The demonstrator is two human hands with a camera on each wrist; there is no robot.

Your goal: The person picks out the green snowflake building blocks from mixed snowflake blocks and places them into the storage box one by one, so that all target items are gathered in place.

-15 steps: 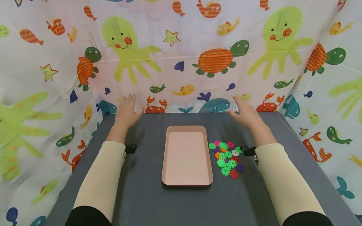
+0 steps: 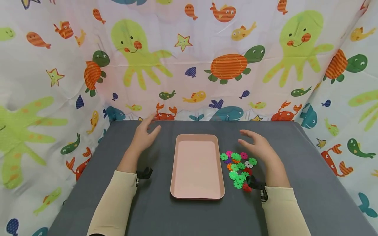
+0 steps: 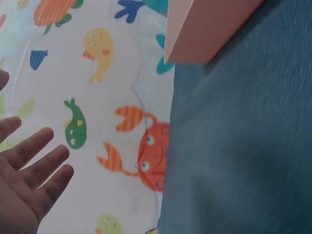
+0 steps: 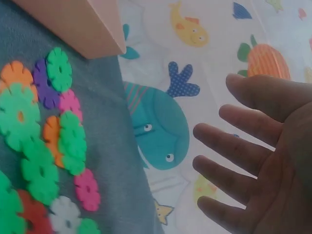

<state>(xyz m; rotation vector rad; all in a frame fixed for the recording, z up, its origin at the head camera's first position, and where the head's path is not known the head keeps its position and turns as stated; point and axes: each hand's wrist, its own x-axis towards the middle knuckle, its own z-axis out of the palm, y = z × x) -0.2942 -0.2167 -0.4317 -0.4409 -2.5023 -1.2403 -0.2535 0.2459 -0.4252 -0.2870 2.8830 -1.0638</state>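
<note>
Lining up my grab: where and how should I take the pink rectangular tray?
Probably pinch the tray by its long rims at mid-length, left hand from the left, right hand from the right: it lies flat with raised walls. Descend steeply on the right, where multicoloured flower-shaped discs lie close.

A shallow pink rectangular tray (image 2: 197,167) with rounded corners and a raised rim lies flat on the grey desk (image 2: 159,216), nearest to the left fingers (image 2: 148,120). Just beside its right edge, near the right fingers (image 2: 249,133), flower-shaped notched discs (image 2: 241,166) lie in a loose, partly overlapping cluster, mostly green, with red, orange, pink, purple and white among them.
</note>
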